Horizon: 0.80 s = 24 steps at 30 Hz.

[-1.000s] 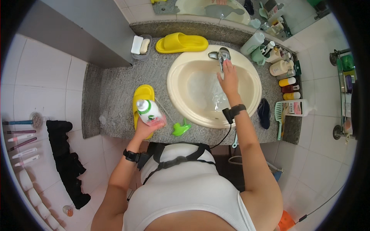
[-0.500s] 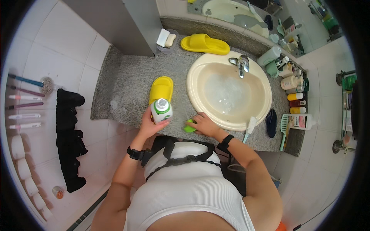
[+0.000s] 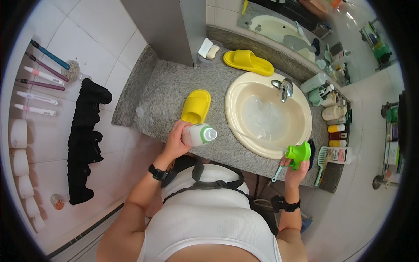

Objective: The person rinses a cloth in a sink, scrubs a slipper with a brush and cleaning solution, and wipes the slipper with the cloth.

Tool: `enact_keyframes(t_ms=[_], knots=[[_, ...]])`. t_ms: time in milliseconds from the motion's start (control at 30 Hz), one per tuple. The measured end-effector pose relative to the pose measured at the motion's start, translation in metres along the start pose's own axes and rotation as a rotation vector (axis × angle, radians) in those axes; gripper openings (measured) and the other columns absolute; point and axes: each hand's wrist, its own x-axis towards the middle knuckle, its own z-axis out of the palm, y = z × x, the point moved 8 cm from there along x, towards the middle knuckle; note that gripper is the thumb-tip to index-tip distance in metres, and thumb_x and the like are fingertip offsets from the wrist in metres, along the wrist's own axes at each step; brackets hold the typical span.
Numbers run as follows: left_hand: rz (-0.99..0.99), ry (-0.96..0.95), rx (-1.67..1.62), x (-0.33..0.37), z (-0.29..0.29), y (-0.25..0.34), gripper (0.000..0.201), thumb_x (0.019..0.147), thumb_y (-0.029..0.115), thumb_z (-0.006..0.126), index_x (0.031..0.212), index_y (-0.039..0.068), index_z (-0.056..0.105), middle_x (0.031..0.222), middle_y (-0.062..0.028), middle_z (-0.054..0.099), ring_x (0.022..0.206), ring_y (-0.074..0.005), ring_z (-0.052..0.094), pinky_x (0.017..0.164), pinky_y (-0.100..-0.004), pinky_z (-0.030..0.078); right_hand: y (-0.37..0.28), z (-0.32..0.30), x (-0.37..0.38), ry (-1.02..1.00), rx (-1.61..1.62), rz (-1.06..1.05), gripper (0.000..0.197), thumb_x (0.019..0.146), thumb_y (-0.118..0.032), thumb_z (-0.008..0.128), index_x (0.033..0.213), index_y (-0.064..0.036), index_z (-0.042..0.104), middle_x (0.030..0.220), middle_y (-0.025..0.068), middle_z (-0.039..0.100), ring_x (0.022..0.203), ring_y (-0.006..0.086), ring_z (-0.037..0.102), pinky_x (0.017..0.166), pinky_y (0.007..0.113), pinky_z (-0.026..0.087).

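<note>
My left hand (image 3: 176, 139) grips a white bottle (image 3: 194, 135) with green markings, its uncapped neck tipped to the right. The bottle is over the counter's front edge, just below a yellow slipper (image 3: 196, 106). My right hand (image 3: 295, 172) holds up a bright green trigger spray head (image 3: 299, 153) at the lower right of the sink. From the spray head a thin clear tube points left over the basin rim. Cloudy, whitish water stands in the cream sink (image 3: 233, 124). The light-blue handle of a brush (image 3: 276, 174) shows beside my right hand; the hand hides its head.
A second yellow slipper (image 3: 248, 61) lies behind the sink, near a soap dish (image 3: 210, 50). The faucet (image 3: 284, 89) rises at the back rim. Bottles (image 3: 334, 112), a dark slipper-like item and a pale green brush (image 3: 321, 161) line the right side.
My right hand has lifted the green spray head off the counter and carried it right. The bottle in my left hand has tipped from near upright toward the right. The view has shifted.
</note>
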Motion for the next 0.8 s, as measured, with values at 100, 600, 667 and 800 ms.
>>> enact_keyframes(t_ms=[100,600,667,800], knots=[[0.033,-0.024,0.017,0.002,0.002,0.003,0.051,0.064,0.002,0.076,0.110,0.004,0.053,0.103,-0.0166,0.054,0.099,-0.0376,0.056,0.085,-0.0392,0.047,-0.013,0.009,-0.002,-0.021,-0.024,0.021,0.061,0.091,-0.049,0.049,0.116,0.0063,0.048,0.077,0.0164,0.059,0.056,0.0197,0.056,0.052,0.032,0.051],[0.086,-0.044,0.051,0.003,0.008,0.001,0.057,0.059,0.006,0.082,0.107,0.004,0.053,0.099,-0.0161,0.056,0.092,-0.0374,0.057,0.080,-0.0410,0.047,-0.026,0.027,-0.002,-0.137,-0.019,0.051,0.057,0.092,-0.040,0.048,0.122,0.0089,0.046,0.083,0.0160,0.061,0.057,0.0183,0.057,0.053,0.031,0.052],[0.091,-0.037,0.059,0.002,0.009,0.000,0.057,0.059,0.006,0.082,0.107,0.004,0.053,0.099,-0.0159,0.056,0.092,-0.0375,0.057,0.080,-0.0411,0.047,-0.022,0.029,-0.002,-0.157,-0.028,0.073,0.056,0.092,-0.038,0.048,0.122,0.0088,0.046,0.083,0.0160,0.062,0.058,0.0182,0.057,0.053,0.031,0.053],[0.060,-0.109,0.068,0.003,0.013,0.008,0.049,0.065,0.004,0.076,0.109,0.005,0.055,0.102,-0.0162,0.057,0.097,-0.0388,0.057,0.082,-0.0411,0.048,-0.022,0.049,-0.001,-0.155,-0.106,0.102,0.057,0.092,-0.041,0.050,0.121,0.0079,0.048,0.083,0.0158,0.063,0.057,0.0186,0.059,0.055,0.032,0.053]])
